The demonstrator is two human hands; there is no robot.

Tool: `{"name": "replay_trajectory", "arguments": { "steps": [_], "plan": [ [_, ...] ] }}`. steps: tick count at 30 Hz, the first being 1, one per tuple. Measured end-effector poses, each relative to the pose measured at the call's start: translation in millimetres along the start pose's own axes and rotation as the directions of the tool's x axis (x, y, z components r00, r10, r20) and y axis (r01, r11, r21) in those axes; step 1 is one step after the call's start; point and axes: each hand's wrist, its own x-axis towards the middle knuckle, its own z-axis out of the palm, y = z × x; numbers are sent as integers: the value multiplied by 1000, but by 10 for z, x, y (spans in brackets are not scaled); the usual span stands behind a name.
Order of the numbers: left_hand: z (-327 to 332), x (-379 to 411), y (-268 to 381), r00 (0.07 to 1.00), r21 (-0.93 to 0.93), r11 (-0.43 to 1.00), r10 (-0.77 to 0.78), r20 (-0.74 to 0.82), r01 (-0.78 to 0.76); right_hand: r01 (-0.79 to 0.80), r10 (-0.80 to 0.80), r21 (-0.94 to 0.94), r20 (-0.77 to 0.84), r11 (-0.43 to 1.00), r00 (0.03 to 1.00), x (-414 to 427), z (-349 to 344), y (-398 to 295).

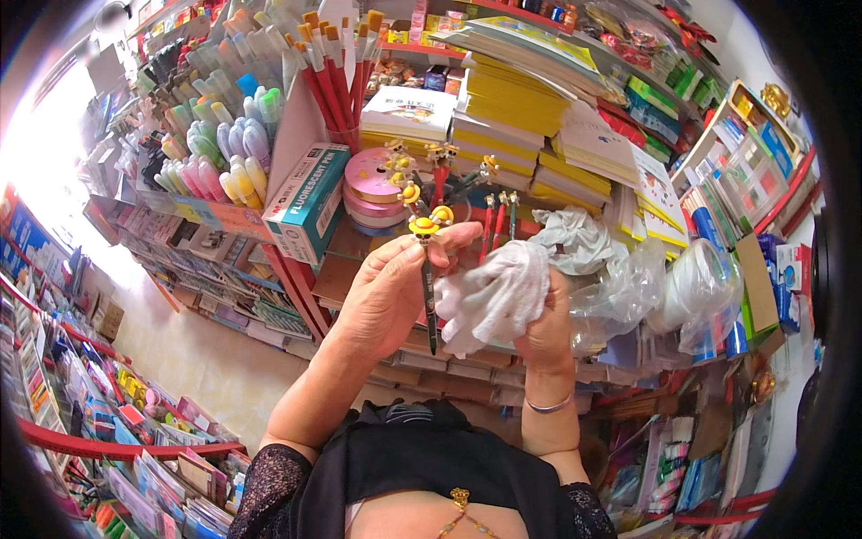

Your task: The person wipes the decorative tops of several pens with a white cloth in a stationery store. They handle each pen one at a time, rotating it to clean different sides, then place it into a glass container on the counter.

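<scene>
My left hand [385,300] pinches a dark pen [429,303] near its top, with the tip hanging down. The pen has a skull topper [423,229] in a yellow straw hat. In my right hand [549,323] is a bunched white cloth [502,290], just right of the pen; whether they touch I cannot tell. Behind my left hand stand several pens with similar toppers [441,153], their lower parts partly hidden. Three more topper pens [502,214], two red and one dark, lie behind the cloth.
A fluorescent pen box [308,202] and stacked ribbon rolls [370,178] stand left of the pens. Paintbrushes [333,87] rise behind. Notebook stacks [512,101] line the back. To the right lie another crumpled white cloth [572,239], a clear plastic bag [623,293] and a wrapped white roll [697,276].
</scene>
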Motion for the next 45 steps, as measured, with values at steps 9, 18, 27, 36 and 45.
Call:
{"name": "replay_trajectory", "arguments": {
  "steps": [9,18,27,36,45],
  "plan": [
    [-13,35,-3,999,-139,990,1,-44,-7,-87,83,545,31,834,996,-102,-69,57],
    [-108,-3,103,991,-158,981,95,-94,-109,129,-148,364,25,922,989,-287,-265,211],
    [-109,-41,125,989,-170,978,99,-114,-118,-3,-3,131,47,991,999,-122,-166,179],
    [-181,-55,96,988,-133,984,99,-115,-115,-36,60,512,-30,858,998,-79,-217,154],
    [-193,-39,115,989,-123,985,109,-96,-121,-84,99,76,-220,994,971,-294,-271,427]
  ]
}}
